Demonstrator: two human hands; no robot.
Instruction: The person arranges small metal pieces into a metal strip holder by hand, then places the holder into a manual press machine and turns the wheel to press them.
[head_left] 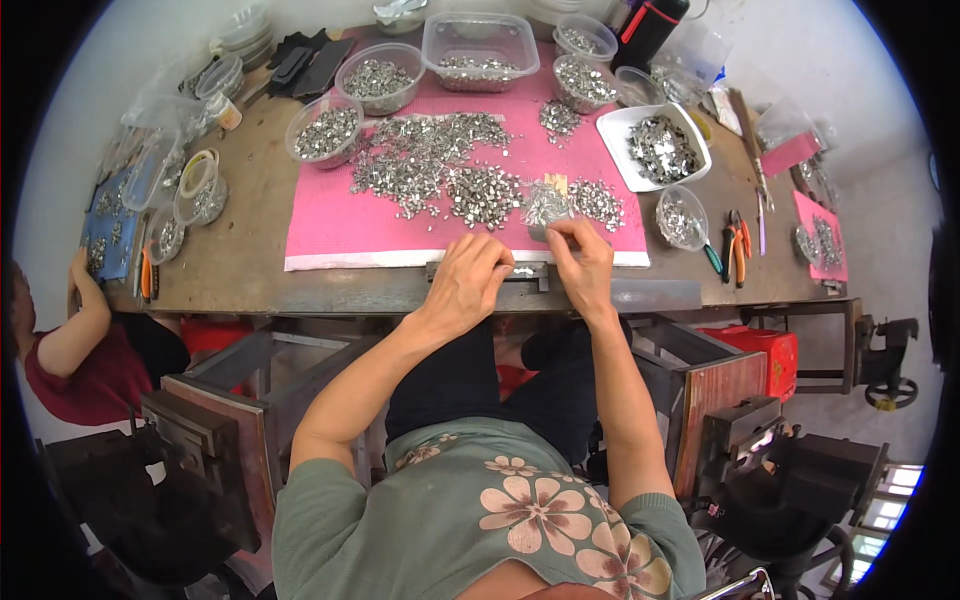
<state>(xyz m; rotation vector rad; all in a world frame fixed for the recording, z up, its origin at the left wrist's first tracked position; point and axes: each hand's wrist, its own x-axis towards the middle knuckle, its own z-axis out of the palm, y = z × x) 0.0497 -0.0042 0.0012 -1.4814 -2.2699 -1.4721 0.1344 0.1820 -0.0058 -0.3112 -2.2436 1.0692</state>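
1. The left hand (468,274) is at the worktop's (240,235) front edge, over the left end of a dark metal fixture (532,282); its fingers are curled, thumb and forefinger tips almost together. Whether they grip a small part cannot be told.
2. The right hand (583,262) is just beyond the fixture's right end, fingers bent, thumb and forefinger nearly closed near the pin pile; any piece between them is too small to make out.
3. The fixture lies along the worktop's front edge, between the hands, with bright metal showing on top.
4. Behind it, a pink mat (330,225) carries slender silver pins (545,203) near its front edge, chunky metal blocks (483,196) to their left and small metal parts (597,204) to their right.
5. A white square tray (617,150) overlaps the mat's right edge; orange-handled pliers (739,245) lie near the worktop's front edge, farther right.
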